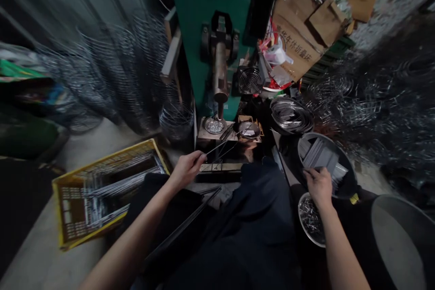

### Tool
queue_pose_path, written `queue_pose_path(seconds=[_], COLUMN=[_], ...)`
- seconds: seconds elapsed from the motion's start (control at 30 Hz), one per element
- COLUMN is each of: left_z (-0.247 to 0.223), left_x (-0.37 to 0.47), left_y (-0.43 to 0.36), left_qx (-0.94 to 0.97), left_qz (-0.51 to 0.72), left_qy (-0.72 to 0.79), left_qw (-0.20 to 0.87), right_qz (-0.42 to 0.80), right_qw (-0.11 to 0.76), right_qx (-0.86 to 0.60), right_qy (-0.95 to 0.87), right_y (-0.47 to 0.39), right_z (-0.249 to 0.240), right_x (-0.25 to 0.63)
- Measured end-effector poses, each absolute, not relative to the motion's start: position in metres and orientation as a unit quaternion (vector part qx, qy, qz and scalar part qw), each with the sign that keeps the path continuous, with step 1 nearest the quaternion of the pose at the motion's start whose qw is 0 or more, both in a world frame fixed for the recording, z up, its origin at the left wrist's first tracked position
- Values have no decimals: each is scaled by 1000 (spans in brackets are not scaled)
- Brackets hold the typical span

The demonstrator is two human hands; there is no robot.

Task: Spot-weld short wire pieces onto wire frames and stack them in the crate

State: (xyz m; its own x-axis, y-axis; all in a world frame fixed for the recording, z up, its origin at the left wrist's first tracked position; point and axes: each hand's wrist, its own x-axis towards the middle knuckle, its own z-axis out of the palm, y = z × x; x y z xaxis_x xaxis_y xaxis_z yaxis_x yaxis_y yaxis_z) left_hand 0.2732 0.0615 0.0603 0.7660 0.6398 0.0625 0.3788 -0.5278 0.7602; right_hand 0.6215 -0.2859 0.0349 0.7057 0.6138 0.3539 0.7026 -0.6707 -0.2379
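My left hand (pixel 189 166) is closed on one end of a thin metal rod (pixel 216 148), which slants up to the right toward the small work ledge of a green machine (pixel 190 18). At the right, my right hand (pixel 319 182) is over the left side of a dark round tub (pixel 350 167), its fingers at a stack of flat metal strips (pixel 319 154). Whether those fingers grip a strip is too small to tell. Just below that hand is a white-rimmed bowl (pixel 311 219) of small metal parts. A dish of shiny bits (pixel 215 125) sits under the machine's metal rod.
A yellow crate (pixel 59 213) with metal rods stands at the left, below tall wire coils (pixel 115 68). Beyond the tub are a wire coil (pixel 291 115), cardboard (pixel 295 31) and a heap of wire pieces (pixel 380 99). A large round container (pixel 397 240) is at the lower right.
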Motion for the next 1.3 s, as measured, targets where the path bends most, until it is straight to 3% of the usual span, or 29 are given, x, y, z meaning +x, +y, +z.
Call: queue_pose_path(seconds=[0.17, 0.43, 0.57, 0.63, 0.8, 0.93, 1.1, 1.3], left_z=[45, 22, 22, 23, 29, 37, 44, 42], left_x=[309, 311, 298, 293, 287, 284, 280, 278], left_y=[80, 85, 87, 86, 81, 76, 65, 49], left_qx=[901, 904, 895, 881, 851, 849, 848, 832], left_qz=[114, 102, 122, 148, 189, 203, 233, 286], left_qy=[294, 288, 280, 283, 294, 297, 301, 329], left_qw=[297, 301, 326, 350, 392, 387, 368, 343], right_qz=[-56, 62, 171, 183, 168, 194, 241, 353], right_qw=[234, 276, 442, 485, 454, 421, 525, 625], right_qx=[-870, -908, -846, -826, -853, -865, -786, -665], right_qy=[-430, -309, -244, -219, -194, -190, -218, -206], right_y=[-229, -253, -251, -250, -265, -267, -193, -57], right_z=[47, 27, 18, 10, 1, 28, 58, 27], right_x=[606, 589, 577, 569, 561, 566, 546, 482])
